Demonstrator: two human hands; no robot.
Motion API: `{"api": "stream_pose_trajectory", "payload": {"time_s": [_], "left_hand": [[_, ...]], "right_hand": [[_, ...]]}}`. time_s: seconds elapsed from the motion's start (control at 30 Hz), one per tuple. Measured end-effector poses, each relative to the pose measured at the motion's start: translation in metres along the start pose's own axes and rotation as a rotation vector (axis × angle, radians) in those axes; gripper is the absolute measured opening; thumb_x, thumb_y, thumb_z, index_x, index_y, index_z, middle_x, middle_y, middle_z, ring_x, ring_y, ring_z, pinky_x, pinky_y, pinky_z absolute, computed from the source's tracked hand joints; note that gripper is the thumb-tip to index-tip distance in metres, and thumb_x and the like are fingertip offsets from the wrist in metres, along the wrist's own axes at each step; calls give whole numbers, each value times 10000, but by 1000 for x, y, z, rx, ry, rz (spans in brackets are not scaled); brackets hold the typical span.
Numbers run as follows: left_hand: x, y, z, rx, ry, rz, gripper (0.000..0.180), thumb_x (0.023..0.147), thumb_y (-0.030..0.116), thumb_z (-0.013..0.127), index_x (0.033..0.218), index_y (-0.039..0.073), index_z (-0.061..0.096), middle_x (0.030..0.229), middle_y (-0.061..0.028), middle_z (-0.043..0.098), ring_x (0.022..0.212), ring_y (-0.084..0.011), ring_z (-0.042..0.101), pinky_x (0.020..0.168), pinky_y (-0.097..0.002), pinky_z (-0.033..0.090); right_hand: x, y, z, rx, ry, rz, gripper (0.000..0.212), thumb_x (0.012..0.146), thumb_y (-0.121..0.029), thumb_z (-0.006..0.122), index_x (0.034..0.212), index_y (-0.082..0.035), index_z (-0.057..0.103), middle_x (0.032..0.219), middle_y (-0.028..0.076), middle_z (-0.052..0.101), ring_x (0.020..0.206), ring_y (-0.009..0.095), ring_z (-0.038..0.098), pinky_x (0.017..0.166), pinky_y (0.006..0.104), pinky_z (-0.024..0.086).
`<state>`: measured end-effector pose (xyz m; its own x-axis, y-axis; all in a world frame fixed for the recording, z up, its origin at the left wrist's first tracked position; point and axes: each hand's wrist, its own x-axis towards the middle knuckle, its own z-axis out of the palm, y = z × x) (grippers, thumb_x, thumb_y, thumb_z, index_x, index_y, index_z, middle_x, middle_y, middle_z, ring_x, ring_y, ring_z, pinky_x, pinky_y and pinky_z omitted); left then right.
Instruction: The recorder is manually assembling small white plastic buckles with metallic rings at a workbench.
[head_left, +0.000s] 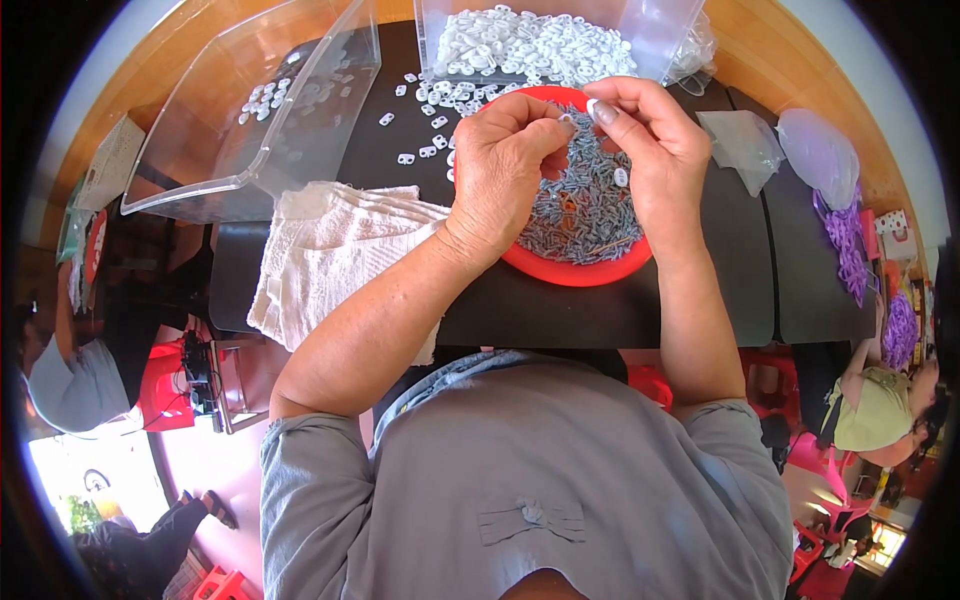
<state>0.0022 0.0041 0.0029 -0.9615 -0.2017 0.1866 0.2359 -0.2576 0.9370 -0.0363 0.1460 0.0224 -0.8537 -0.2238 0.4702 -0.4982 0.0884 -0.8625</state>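
Observation:
Both my hands are raised over a red basin filled with small grey screw-like pieces. My left hand is closed, its thumb and forefinger pinched together; what they hold, if anything, is too small to make out. Close beside it, the thumb and forefinger of my right hand grip a small white piece. A white oval piece with holes lies on the grey pieces. More white two-hole pieces are scattered on the dark table beyond my left hand.
A clear bin lies tipped at the far left, some white pieces inside. Another clear bin full of white pieces stands behind the basin. A cream towel lies by my left forearm. Plastic bags are at right. Other people sit on both sides.

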Motion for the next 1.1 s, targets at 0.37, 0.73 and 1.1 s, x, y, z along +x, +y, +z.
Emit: {"api": "stream_pose_trajectory", "payload": {"time_s": [0.37, 0.73, 1.1], "left_hand": [[2, 0, -2, 46, -25, -38, 135, 862, 100, 633, 873, -34, 650, 692, -66, 640, 626, -120, 602, 622, -247, 489], [1, 1, 0, 77, -45, -62, 143, 885, 114, 631, 894, -29, 643, 700, -53, 630, 619, -109, 590, 582, -240, 473], [0, -4, 3, 30, -33, -80, 112, 915, 91, 591, 899, -19, 597, 703, -24, 579, 579, -78, 533, 493, -218, 438]], "right_hand": [[4, 8, -7, -126, -133, -83, 107, 911, -60, 596, 1001, -23, 642, 867, -29, 624, 774, 44, 547, 669, 199, 446], [5, 13, -5, -355, -127, -322, 49, 893, 10, 570, 941, 3, 571, 765, 30, 579, 682, 88, 520, 611, 235, 426], [-1, 20, 4, -345, -70, -262, 33, 893, 15, 566, 923, 7, 558, 782, 40, 609, 693, 107, 541, 629, 251, 447]]}}
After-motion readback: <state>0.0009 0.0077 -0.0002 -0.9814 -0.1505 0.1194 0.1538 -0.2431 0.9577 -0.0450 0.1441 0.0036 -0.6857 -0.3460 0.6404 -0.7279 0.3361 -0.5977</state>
